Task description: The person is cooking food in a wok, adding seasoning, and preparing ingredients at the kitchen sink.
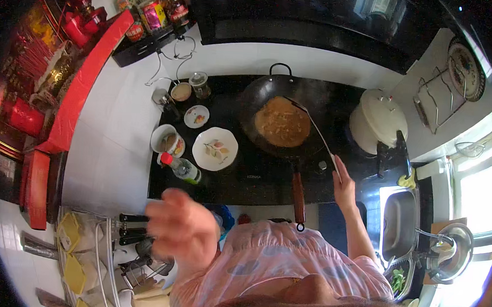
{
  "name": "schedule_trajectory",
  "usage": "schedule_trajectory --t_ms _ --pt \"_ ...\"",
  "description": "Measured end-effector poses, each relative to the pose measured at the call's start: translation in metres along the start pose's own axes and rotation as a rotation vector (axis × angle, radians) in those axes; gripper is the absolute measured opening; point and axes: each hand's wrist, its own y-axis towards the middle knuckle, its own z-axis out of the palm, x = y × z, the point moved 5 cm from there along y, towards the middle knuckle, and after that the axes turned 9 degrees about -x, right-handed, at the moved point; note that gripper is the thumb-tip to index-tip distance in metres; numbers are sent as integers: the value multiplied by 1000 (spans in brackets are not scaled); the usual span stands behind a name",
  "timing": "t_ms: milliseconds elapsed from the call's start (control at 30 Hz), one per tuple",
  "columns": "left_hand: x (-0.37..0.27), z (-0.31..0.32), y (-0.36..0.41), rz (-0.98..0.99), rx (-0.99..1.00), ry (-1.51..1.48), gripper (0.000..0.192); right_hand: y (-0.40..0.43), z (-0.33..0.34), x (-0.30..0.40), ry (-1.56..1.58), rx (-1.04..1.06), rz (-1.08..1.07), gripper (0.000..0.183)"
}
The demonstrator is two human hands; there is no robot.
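My right hand (345, 187) grips the pale handle of a long cooking spatula (321, 134). Its dark head rests at the upper right edge of brown food in sauce (282, 122), inside a dark wok (253, 103) on the black glass cooktop (244, 189). The wok's wooden handle (298, 194) points towards me. My left hand (184, 230) is raised in front of the counter, blurred by motion; I see nothing in it, but its finger position is unclear. Nearest to it on the counter are a red-capped bottle (183, 169) and a white leaf-patterned plate (215, 148).
A pale pressure cooker (375, 119) stands right of the wok, its black handle towards the steel sink (400, 224). On the left are a mug (168, 140), a small dish (196, 116) and a glass jar (199, 83). A black range hood (313, 26) hangs above.
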Motion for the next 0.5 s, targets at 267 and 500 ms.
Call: schedule_trajectory --t_ms 267,500 --pt "24 -112 -50 -289 146 709 13 -29 25 -5 543 386 534 49" --pt "30 -141 -67 -592 98 784 13 -83 165 71 964 780 1000 44"
